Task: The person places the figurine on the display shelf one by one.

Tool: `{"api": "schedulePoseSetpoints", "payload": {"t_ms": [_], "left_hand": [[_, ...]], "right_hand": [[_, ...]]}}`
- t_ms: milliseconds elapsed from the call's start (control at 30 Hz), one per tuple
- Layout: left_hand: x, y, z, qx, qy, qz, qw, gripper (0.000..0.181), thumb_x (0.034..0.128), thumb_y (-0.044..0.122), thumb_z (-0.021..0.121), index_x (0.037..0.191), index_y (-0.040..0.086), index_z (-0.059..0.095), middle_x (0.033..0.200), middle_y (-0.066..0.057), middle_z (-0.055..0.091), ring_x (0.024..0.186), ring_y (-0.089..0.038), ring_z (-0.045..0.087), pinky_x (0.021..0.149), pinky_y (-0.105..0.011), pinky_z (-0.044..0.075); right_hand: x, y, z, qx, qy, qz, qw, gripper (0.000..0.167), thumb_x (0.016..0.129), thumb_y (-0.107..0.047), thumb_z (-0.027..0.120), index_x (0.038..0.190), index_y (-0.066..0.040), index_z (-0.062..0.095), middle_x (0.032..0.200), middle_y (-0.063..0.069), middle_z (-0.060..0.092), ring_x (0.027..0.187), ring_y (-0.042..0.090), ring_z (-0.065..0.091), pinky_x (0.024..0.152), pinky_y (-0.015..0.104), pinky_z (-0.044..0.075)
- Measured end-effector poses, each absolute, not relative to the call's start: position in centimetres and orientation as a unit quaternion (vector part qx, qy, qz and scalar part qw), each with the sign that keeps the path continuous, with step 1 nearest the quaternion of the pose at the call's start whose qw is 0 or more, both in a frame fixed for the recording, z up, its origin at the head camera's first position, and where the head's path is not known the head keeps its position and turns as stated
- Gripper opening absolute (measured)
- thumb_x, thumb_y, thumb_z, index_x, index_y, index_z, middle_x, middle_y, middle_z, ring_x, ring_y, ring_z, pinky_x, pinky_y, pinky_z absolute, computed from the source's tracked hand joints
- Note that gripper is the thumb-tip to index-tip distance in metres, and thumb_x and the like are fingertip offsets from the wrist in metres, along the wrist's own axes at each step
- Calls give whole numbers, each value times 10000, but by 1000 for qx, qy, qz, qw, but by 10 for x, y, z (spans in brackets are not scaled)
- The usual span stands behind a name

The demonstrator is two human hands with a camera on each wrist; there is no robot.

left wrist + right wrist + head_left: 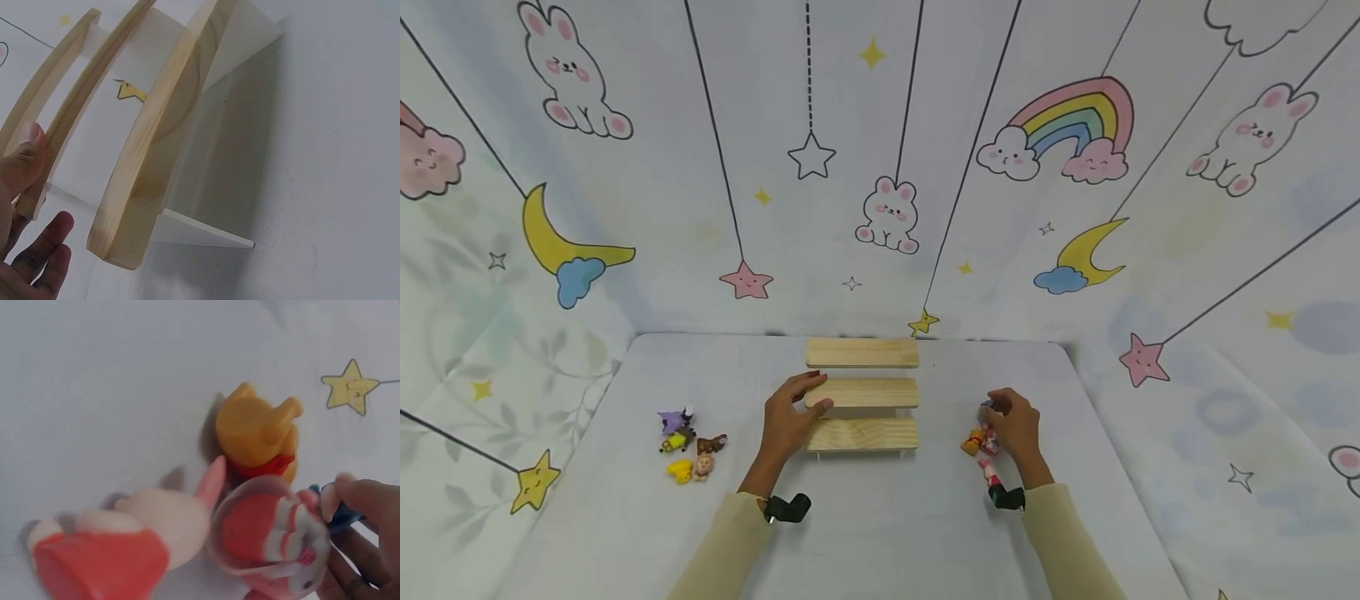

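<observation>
A three-tier wooden display shelf (pixel 880 434) with white side supports (pixel 194 228) stands mid-table. My left hand (pixel 786 423) holds the left end of its middle board (pixel 872 392), the thumb on one face in the left wrist view. To the right of the shelf, my right hand (pixel 1019 427) pinches a small dark-blue figurine (pixel 344 519), mostly hidden by the fingers. Right by that hand lie a yellow bear figurine (pixel 247 431) in red, a pink-and-red figurine (pixel 250 528), and a pale pink figurine (pixel 100 565) in a red outfit.
Left of the shelf several more figurines lie grouped: a purple one (pixel 669 422), a brown one (pixel 712 444), a yellow one (pixel 680 472) and a beige one (pixel 703 467) among them. A patterned cloth backdrop (pixel 835 225) rises behind the white table (pixel 880 533).
</observation>
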State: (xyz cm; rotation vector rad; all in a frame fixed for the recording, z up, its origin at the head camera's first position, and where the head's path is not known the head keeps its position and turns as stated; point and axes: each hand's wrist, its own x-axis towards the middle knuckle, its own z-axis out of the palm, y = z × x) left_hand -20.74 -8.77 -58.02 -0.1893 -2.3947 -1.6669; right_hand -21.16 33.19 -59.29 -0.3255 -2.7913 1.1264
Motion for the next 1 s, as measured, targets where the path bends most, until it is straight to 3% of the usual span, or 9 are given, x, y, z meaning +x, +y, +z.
{"api": "schedulePoseSetpoints", "payload": {"t_ms": [367, 567, 1000], "left_hand": [[-208, -88, -580, -67, -812, -570, 107, 514, 879, 233, 882, 1353, 95, 739, 1440, -117, 676, 1387, -346, 604, 1099, -552, 517], [-208, -88, -581, -64, -814, -567, 103, 502, 878, 226, 881, 1350, 124, 744, 1446, -109, 674, 1397, -337, 598, 1098, -542, 519], [-209, -87, -582, -61, -814, -567, 106, 496, 872, 198, 885, 1343, 122, 748, 1446, -109, 675, 1395, -342, 601, 1075, -546, 533]], "right_hand": [[-221, 300, -547, -13, -899, 409, 157, 266, 952, -200, 827, 1178, -76, 761, 1113, 123, 805, 1033, 325, 758, 977, 561, 585], [-224, 282, -522, 8, -892, 420, 164, 287, 949, -228, 829, 1202, -110, 761, 1143, 103, 805, 1072, 328, 757, 1000, 595, 570], [-244, 231, -477, 113, -882, 420, 181, 258, 945, -208, 821, 1180, -114, 769, 1115, 68, 803, 1042, 279, 771, 977, 527, 598]]}}
